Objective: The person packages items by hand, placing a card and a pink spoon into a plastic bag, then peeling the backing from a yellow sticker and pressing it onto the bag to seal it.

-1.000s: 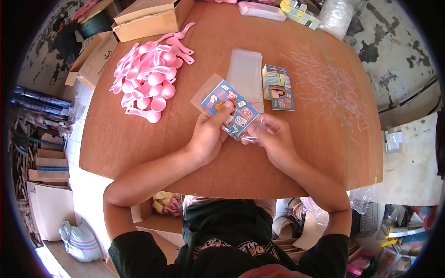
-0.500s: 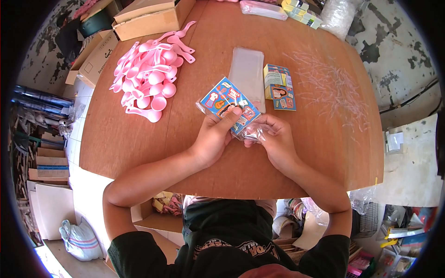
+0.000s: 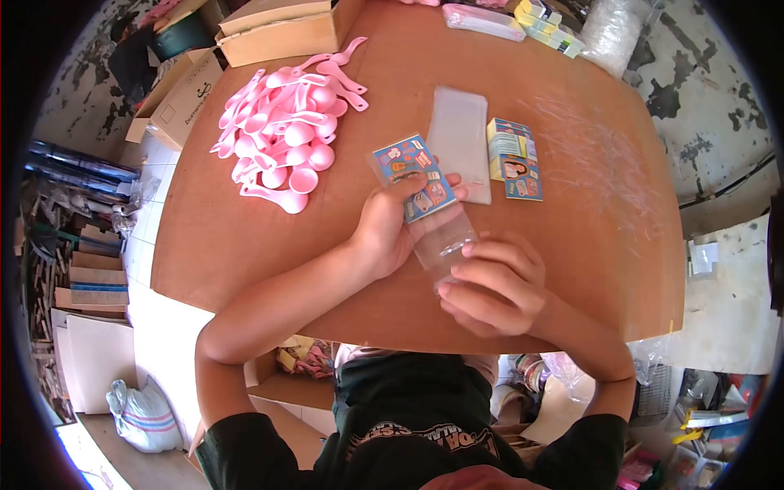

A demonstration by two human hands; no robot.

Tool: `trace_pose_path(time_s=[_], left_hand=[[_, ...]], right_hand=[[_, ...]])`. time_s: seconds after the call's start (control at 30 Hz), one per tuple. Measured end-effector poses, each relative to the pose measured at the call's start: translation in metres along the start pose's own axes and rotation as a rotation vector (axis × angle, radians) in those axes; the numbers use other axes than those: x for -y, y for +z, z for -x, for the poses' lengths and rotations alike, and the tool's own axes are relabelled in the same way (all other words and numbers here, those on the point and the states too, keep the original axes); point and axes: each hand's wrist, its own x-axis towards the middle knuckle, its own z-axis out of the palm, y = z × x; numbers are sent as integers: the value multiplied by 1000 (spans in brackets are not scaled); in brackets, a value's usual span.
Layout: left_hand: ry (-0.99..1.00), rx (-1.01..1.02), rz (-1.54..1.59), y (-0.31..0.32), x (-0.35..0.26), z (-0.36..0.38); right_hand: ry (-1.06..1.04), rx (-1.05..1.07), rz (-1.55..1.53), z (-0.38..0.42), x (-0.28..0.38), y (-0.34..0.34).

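Note:
My left hand [image 3: 384,224] is closed around a blue printed card [image 3: 414,175], its thumb pressed on the front and fingertips showing past the right edge. The card sits in a clear plastic bag [image 3: 441,237], whose bare end stretches down toward me. At that lower end, my right hand [image 3: 498,286] has its fingers curled on the film. Beyond the hands lies a flat stack of clear bags [image 3: 457,135]. To its right is a stack of the same blue cards [image 3: 516,159].
Pink plastic spoons [image 3: 286,131] are heaped on the left of the brown table [image 3: 310,286]. Thin clear strips [image 3: 604,159] are scattered on the right. A cardboard box [image 3: 278,33], a pink-edged packet [image 3: 483,22] and a plastic roll [image 3: 614,33] stand along the far edge.
My right hand has moved down toward me from beside the card, and the bag's end, crumpled before, is now stretched out. The left hand still holds the card.

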Motion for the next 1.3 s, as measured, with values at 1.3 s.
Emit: trace_pose_path(time_s=[1.3], left_hand=[[48, 50, -106, -7, -12, -9]], right_hand=[[689, 73, 12, -20, -51, -49]])
